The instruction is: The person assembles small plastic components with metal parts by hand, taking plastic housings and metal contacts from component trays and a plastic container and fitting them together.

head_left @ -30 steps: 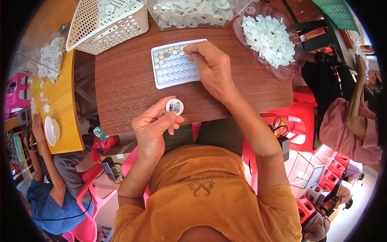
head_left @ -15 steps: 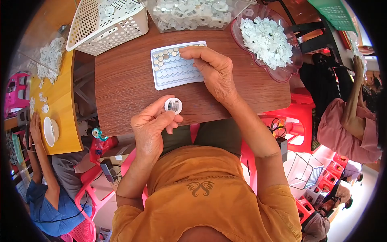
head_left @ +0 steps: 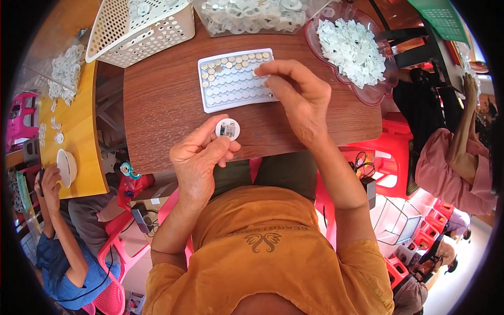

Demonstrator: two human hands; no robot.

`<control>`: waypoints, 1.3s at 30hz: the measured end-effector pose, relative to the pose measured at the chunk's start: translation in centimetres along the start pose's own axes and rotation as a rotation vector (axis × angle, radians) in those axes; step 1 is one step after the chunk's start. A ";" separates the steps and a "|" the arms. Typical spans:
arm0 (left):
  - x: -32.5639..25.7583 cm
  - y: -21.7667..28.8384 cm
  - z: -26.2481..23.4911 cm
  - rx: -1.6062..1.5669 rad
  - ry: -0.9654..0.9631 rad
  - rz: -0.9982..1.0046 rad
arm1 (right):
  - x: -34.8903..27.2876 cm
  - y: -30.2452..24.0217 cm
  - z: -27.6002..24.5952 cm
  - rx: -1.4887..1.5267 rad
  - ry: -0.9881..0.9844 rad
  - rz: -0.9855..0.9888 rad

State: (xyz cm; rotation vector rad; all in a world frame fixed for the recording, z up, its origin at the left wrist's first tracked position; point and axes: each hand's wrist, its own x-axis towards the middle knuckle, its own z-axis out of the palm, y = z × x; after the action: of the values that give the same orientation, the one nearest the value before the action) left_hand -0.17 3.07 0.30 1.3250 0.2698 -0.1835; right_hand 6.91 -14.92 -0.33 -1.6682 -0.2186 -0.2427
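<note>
My left hand (head_left: 197,152) pinches a round white plastic casing (head_left: 228,129) between thumb and fingers, just off the table's near edge. Metal contacts and a small grey compartment show on the casing's upturned face. Over the right part of a pale blister tray (head_left: 210,106), my right hand (head_left: 302,94) has its thumb and index finger apart. A button battery (head_left: 254,73) shows at the tip of that index finger. Several silver button batteries (head_left: 229,65) sit in the tray's far rows and left end; the other visible pockets hold none. My right hand hides part of the tray's right side.
Behind the tray stand a white perforated basket (head_left: 152,44) and a clear bin (head_left: 252,29) of white plastic parts. A pink-rimmed bowl (head_left: 388,68) of translucent pieces is at far right. At left, a co-worker's hand (head_left: 50,181) touches a white bowl (head_left: 66,168) on a yellow table (head_left: 86,152).
My right hand has moved right and slightly nearer, uncovering batteries in the tray's far row. Its thumb and index finger have parted. The casing stays in my left hand. The co-worker's hand has shifted to the bowl.
</note>
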 end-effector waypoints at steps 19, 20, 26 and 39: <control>-0.9 -0.1 1.4 0.055 0.035 0.099 | -5.7 -1.7 2.3 -0.449 -0.111 -0.465; -1.0 -0.1 1.6 0.055 0.029 0.099 | -5.8 -1.7 2.3 -0.463 -0.097 -0.481; -1.5 -0.5 2.0 0.123 0.075 0.258 | -6.6 -1.9 3.1 -0.495 -0.033 -0.471; -2.0 -1.4 2.3 0.025 0.037 0.208 | -7.1 -2.1 2.4 -0.242 -0.044 -0.289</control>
State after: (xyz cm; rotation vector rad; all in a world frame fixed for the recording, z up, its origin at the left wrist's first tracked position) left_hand -2.28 0.50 0.12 1.3725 0.1596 0.0132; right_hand -0.41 -12.28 -0.60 -1.8811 -0.4804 -0.4651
